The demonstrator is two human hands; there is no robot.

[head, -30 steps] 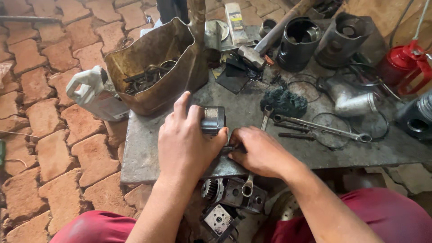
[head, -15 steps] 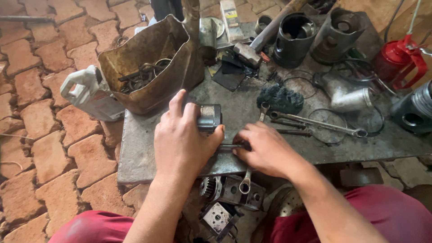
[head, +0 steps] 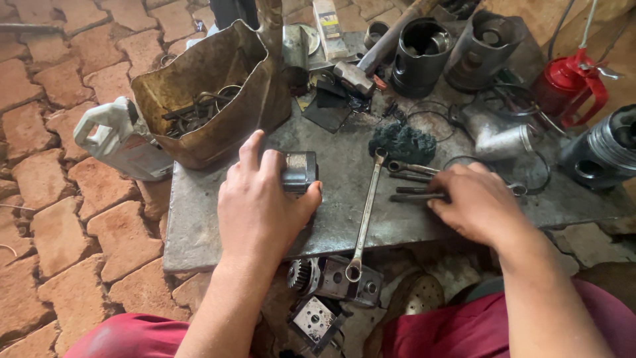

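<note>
The left hand (head: 262,205) grips a small grey metal housing (head: 298,171) on the desk (head: 199,232), fingers (head: 252,149) wrapped over its top and thumb against its near side. The right hand (head: 480,202) lies palm down on two dark bolts (head: 414,192) resting on the desk; its fingers are curled over their ends, though whether they actually pinch them cannot be told. A long spanner (head: 366,212) lies between the hands, its near ring end overhanging the desk edge above a geared pump body (head: 331,278) on the floor. Beyond the bolts sits a dark green rag (head: 403,142). Further back stand two pistons (head: 421,46) (one partly behind a hammer (head: 358,73)). A rusty cut-open can (head: 212,93) holding metal scraps stands at the left rear, a white jug (head: 116,136) beside it on the brick paving. A red oil can (head: 573,83) stands at the right.
</note>
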